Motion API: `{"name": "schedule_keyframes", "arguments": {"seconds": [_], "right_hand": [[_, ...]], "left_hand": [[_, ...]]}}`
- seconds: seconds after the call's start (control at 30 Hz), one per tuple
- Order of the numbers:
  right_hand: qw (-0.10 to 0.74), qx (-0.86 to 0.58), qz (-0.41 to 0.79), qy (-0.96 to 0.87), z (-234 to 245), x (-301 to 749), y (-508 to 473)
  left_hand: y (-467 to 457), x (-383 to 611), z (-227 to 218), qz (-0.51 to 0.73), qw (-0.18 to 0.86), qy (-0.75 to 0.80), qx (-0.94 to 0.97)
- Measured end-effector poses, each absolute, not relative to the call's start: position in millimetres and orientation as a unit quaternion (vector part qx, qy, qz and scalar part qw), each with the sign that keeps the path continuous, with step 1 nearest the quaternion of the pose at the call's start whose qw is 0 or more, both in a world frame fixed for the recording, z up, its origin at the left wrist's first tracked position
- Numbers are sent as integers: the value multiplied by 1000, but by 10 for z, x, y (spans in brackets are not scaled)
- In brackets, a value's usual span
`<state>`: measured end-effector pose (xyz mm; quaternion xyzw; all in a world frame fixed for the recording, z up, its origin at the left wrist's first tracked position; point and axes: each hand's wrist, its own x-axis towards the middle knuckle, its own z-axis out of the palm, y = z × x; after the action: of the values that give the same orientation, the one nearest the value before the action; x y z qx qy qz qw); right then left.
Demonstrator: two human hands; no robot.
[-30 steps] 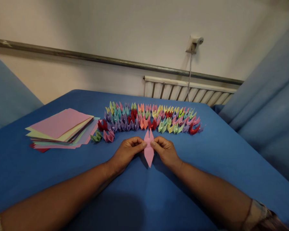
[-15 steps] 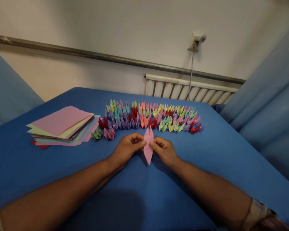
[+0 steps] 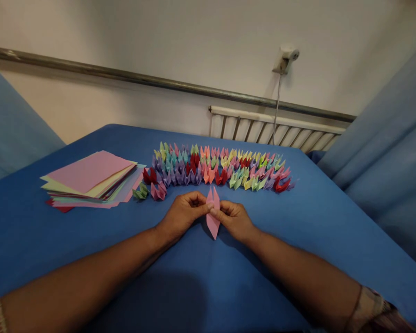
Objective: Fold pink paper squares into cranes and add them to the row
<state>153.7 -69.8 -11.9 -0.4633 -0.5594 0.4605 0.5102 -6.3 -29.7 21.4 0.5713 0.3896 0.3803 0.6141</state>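
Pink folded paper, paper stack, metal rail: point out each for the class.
Pink folded paper (image 3: 213,226): head view, on its lower pointed half.
Paper stack (image 3: 92,171): head view, on its top sheet.
Metal rail (image 3: 169,83): head view, about mid-length.

Blue surface (image 3: 319,208), uneven stack of coloured paper (image 3: 90,186) that lay at left, pink sheet (image 3: 93,169) uppermost, red sheet (image 3: 61,208) that jutted beneath, rows of multicoloured folded figures (image 3: 222,176) that stood mid-surface, green figure (image 3: 141,191) and pink figure (image 3: 158,191) that sat before their left end.
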Motion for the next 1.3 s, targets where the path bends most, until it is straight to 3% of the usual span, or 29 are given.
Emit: {"name": "schedule_keyframes", "arguments": {"seconds": [0.7, 1.3], "right_hand": [[402, -433, 531, -607, -187, 1664, -682], [398, -407, 577, -586, -195, 1707, -659]], "left_hand": [[-269, -112, 244, 399, 643, 342, 557], [-254, -132, 255, 391, 672, 327, 537]]}}
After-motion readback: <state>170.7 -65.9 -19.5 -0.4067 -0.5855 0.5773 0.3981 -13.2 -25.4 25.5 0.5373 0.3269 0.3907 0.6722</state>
